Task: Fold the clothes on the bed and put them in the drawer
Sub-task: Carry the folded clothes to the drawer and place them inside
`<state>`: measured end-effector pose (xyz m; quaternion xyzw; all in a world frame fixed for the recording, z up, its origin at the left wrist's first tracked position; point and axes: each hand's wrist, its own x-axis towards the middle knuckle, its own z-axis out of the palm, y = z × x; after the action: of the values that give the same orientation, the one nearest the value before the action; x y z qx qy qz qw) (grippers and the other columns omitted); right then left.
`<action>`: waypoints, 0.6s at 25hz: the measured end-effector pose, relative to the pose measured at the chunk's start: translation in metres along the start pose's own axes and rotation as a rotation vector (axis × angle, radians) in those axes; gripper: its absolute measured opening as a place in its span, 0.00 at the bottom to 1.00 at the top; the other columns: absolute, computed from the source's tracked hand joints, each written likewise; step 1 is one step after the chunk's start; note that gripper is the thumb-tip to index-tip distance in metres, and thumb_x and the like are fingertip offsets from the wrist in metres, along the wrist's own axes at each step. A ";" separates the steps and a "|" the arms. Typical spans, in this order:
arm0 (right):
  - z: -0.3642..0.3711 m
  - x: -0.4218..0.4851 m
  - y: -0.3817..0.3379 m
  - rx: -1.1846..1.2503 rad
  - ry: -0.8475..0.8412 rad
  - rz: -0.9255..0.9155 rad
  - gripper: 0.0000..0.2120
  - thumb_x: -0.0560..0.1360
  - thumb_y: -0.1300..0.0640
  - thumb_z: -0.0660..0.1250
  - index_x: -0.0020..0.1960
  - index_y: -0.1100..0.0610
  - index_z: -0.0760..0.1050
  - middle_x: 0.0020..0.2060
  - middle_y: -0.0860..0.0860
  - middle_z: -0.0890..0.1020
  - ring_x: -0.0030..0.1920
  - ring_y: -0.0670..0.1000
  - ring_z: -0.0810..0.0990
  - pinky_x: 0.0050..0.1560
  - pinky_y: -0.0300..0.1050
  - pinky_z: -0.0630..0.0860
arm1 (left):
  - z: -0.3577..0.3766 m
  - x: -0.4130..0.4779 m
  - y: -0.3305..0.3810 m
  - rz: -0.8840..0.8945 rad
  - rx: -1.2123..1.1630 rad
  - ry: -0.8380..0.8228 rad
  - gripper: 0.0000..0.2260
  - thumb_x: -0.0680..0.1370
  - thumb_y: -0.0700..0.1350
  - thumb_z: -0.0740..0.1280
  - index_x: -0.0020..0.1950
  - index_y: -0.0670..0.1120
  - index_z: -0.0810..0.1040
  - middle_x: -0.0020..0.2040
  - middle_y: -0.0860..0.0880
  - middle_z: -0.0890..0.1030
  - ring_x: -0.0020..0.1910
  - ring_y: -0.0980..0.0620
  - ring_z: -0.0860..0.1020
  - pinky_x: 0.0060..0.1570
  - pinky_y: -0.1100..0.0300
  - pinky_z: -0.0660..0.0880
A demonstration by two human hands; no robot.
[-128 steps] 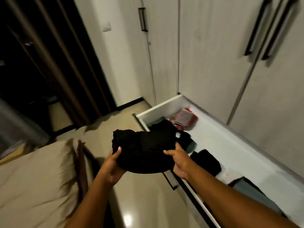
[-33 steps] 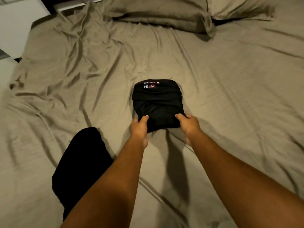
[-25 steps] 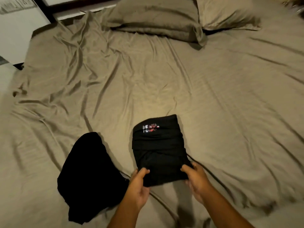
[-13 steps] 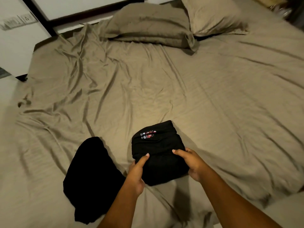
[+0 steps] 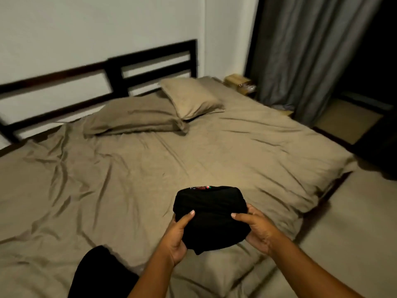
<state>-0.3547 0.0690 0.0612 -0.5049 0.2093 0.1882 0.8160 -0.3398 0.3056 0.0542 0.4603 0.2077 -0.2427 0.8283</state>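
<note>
Two grips held a folded black garment (image 5: 209,216) over the near edge of the bed (image 5: 150,168); the left grip (image 5: 178,235) and the right grip (image 5: 257,231) each curled round one side, thumbs on top. Another black garment (image 5: 96,274) lay farther left along the bed's near edge.

Matt black cloth on the folded garment (image 5: 209,218), soft and thick-looking, with a small red and white print at the far edge. Same dull black fabric on the second garment (image 5: 96,274), lower left. Over to the bed sheet (image 5: 129,179): smooth tan cloth with a faint sheen, creased all over. Matching cloth on the pillows (image 5: 133,117). Dark headboard (image 5: 116,72), apparently wood, smooth with a low sheen. Flat matt wall (image 5: 107,22). Grey matt cloth curtain (image 5: 300,50) in heavy folds. Pale, smooth, hard floor (image 5: 354,222).
</note>
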 end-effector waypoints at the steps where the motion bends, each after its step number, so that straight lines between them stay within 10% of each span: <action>1: -0.011 -0.017 -0.011 0.014 0.044 -0.049 0.23 0.73 0.71 0.68 0.67 0.63 0.73 0.61 0.62 0.82 0.60 0.63 0.82 0.58 0.55 0.80 | 0.019 -0.001 0.001 0.005 0.048 -0.053 0.22 0.76 0.41 0.72 0.69 0.50 0.75 0.61 0.43 0.83 0.59 0.41 0.82 0.61 0.43 0.77; 15: -0.203 -0.322 -0.007 0.038 0.808 -0.622 0.24 0.80 0.67 0.66 0.71 0.51 0.68 0.63 0.52 0.81 0.60 0.49 0.83 0.60 0.49 0.81 | 0.335 -0.070 -0.143 -0.016 0.784 -0.936 0.22 0.78 0.39 0.70 0.70 0.55 0.72 0.61 0.49 0.83 0.58 0.47 0.83 0.56 0.51 0.80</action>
<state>-0.6527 -0.1476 0.1555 -0.5609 0.3513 -0.2775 0.6964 -0.4398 -0.0343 0.1627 0.5738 -0.2795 -0.4839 0.5987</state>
